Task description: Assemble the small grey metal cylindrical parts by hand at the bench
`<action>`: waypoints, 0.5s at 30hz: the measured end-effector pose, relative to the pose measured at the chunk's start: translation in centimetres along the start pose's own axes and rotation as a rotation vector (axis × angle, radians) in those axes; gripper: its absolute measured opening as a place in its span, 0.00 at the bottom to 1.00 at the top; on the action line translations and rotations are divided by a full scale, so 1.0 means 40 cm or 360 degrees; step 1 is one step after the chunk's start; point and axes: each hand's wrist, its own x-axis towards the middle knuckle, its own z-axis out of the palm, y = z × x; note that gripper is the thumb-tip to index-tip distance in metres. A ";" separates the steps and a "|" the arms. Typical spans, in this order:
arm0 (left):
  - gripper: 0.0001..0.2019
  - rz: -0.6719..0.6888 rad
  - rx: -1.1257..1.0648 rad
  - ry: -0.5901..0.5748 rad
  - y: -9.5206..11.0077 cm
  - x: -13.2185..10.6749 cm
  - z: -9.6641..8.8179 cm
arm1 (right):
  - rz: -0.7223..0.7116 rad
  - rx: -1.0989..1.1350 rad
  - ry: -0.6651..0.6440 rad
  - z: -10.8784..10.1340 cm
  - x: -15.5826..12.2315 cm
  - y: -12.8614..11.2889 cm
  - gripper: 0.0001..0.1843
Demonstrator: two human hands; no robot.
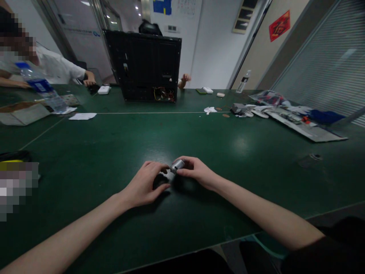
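Note:
A small silver cylinder (pixel 178 166), which looks like a small electric motor, is pinched between the thumb and fingers of my right hand (pixel 196 171). It is tilted just above the green tabletop. My left hand (pixel 146 182) is at the cylinder's left end, its thumb and fingers apart. Its index fingertip is next to that end; I cannot tell whether they touch. Below my left palm is a dark patch, too shadowed to make out.
A black panel (pixel 145 66) with exposed wiring stands at the far side. A tilted water bottle (pixel 45 89) and an open box (pixel 24 113) are at left. Boards and bags lie around a flat panel (pixel 316 131) at right. One person sits far left; another's hand shows behind the panel.

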 end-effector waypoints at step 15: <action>0.14 -0.0027 0.0030 -0.0021 0.000 0.006 0.001 | 0.0035 0.0784 0.0007 0.002 -0.009 -0.019 0.20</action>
